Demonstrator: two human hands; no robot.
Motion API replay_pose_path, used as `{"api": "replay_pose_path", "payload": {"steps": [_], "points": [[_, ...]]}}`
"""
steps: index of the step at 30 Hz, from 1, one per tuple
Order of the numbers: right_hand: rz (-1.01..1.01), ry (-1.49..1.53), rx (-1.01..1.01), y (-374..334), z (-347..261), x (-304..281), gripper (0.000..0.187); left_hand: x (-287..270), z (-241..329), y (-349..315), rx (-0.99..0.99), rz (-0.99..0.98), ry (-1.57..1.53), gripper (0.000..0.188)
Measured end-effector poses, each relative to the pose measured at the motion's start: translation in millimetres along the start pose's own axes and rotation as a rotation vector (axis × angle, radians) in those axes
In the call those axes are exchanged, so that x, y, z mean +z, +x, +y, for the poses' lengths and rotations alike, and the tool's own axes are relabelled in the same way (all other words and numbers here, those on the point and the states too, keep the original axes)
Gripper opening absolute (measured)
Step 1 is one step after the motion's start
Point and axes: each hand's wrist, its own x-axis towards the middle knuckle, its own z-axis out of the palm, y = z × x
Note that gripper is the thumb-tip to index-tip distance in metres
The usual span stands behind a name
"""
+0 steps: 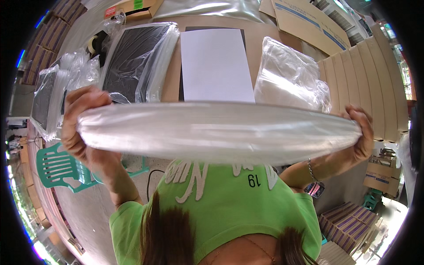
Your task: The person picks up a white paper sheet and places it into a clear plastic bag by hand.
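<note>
A long piece of clear plastic, which looks like a plastic bag [221, 130], is stretched sideways in front of my chest. My left hand [84, 123] is closed around its left end, and my right hand [363, 132] grips its right end. The plastic bulges in the middle and is slightly blurred. Beyond it, a white sheet of paper [215, 64] lies on a dark sheet [242, 35] on the table. Left of the paper are dark flat panels in clear wrapping [134, 57]. A pile of clear plastic bags [289, 73] rests to its right.
A row of upright cardboard pieces [366, 84] stands at the right, near a flat carton [309, 24]. More wrapped panels [46, 97] and a tape roll [92, 45] sit at the left. A green plastic chair [62, 168] and stacked boxes [346, 223] are on the floor.
</note>
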Motion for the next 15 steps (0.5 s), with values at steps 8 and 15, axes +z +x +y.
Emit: {"api": "replay_pose_path", "payload": {"steps": [8, 15], "points": [[-0.132, -0.014, 0.144, -9, 14, -12, 0.031, -1, 8, -2, -0.143, -0.200, 0.147, 0.023], [-0.151, -0.044, -0.006, -22, 18, -32, 0.018, -11, 17, -16, -0.149, -0.294, -0.017, 0.032]]}}
